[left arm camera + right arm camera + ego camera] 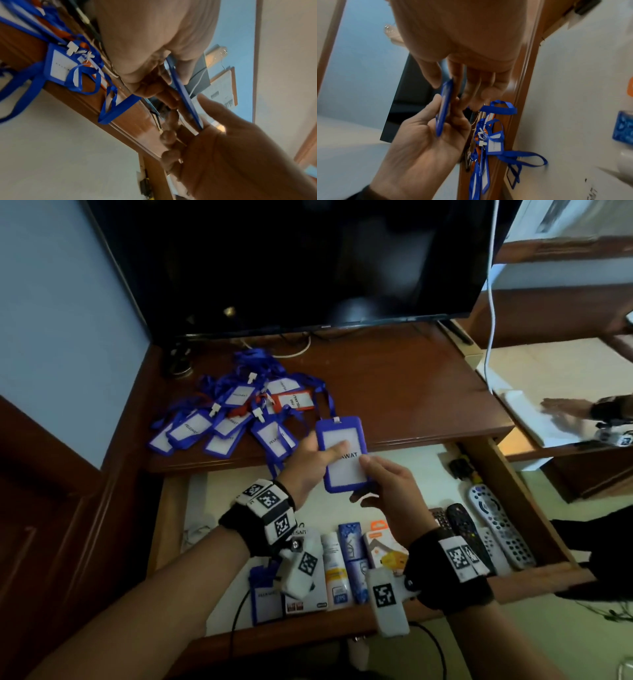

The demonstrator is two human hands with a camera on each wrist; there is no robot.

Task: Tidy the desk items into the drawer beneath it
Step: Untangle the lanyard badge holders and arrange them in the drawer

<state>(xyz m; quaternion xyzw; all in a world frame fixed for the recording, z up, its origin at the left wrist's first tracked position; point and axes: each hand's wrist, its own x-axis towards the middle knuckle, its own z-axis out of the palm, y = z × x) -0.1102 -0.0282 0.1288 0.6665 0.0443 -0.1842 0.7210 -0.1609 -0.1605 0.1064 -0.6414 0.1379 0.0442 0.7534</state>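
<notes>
Both hands hold one blue card holder (344,453) above the open drawer (383,460), just in front of the desk edge. My left hand (310,462) pinches its left side, thumb on the white card face. My right hand (383,484) pinches its lower right corner, fingers underneath. Its blue lanyard runs back to the desk. In the left wrist view the holder (184,93) shows edge-on between thumb and fingers; in the right wrist view the holder (444,108) does too. A pile of blue and orange card holders (236,414) with tangled lanyards lies on the wooden desk (411,392).
In the drawer lie another blue holder (265,597), small boxes (351,559) and several remote controls (496,525). A dark monitor (291,261) stands at the back of the desk. A white cable (491,302) hangs at the right. A mirror at the right reflects a hand.
</notes>
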